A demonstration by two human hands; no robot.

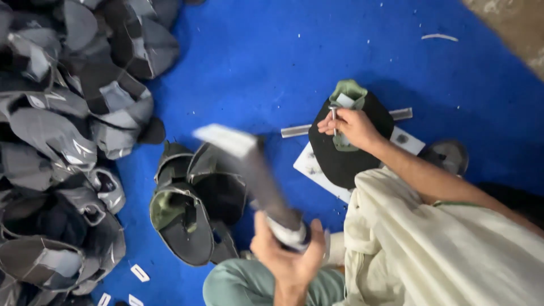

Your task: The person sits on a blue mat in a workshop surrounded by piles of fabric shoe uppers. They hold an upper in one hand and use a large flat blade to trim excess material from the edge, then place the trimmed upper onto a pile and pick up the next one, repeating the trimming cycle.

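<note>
The blue mat (pixel 317 51) fills most of my view. A big heap of grey and black shoe uppers (pixel 62 141) is banked along its left side, and a smaller stack of uppers (pixel 192 204) with green lining sits nearer my knees.

To the right lies a white board (pixel 309 167). On it is the piece in hand, a black upper (pixel 345 158) with a green tongue at its far end, and a flat metal strip (pixel 294 131) runs under or behind it, though I cannot tell which.

My left hand (pixel 289 263) is low in the frame, fingers wrapped tight round the handle of a hammer-like tool (pixel 255 170). The tool is raised and motion-blurred, its pale head up and to the left, well apart from the board. My right hand (pixel 351 127) rests on the upper, fingertips pinched on a slim metal punch (pixel 334 116) that stands roughly upright near the tongue.

I read this as the striking step. A clean blow calls for the punch to stand steady and the head to meet its top squarely, clear of my right fingers.

A few small white tags (pixel 139 272) lie loose at the mat's near edge.
</note>
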